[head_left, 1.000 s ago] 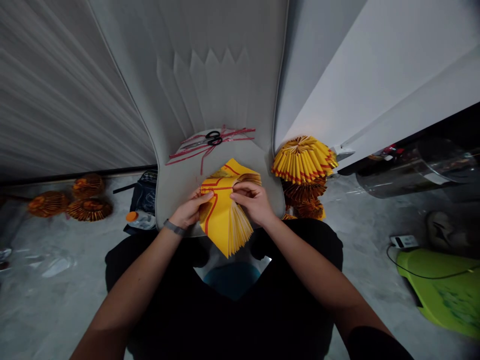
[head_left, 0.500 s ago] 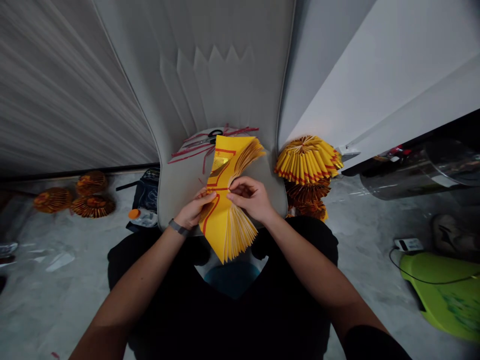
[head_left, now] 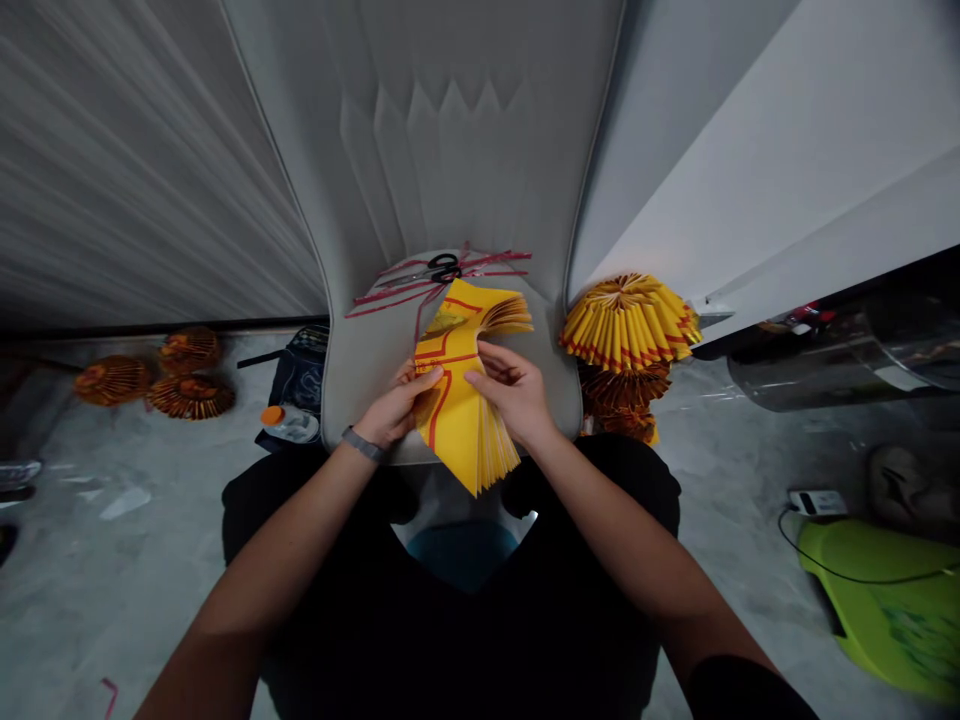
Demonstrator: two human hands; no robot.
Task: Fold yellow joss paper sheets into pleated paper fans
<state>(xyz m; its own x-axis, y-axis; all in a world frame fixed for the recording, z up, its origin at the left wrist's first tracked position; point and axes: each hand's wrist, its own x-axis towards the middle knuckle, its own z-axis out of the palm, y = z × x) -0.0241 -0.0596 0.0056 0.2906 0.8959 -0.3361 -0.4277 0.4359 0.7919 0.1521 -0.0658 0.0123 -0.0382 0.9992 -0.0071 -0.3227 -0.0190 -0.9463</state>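
You've got your left hand [head_left: 401,403] and right hand [head_left: 519,395] pinching the yellow, red-printed pleated-paper bundle [head_left: 459,412] between them, likely squaring it up; next probably calls for steady mid-bundle pressure.

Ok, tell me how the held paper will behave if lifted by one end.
Probably floppy: the paper bends over at its upper end. The pleats would likely fan open, since the lower ones spread.

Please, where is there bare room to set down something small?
On the seat, between the red strips and left hand; on the floor, between the right knee and white box. Crowded: the seat's rear, with scissors, and its middle, under the yellow folded paper.
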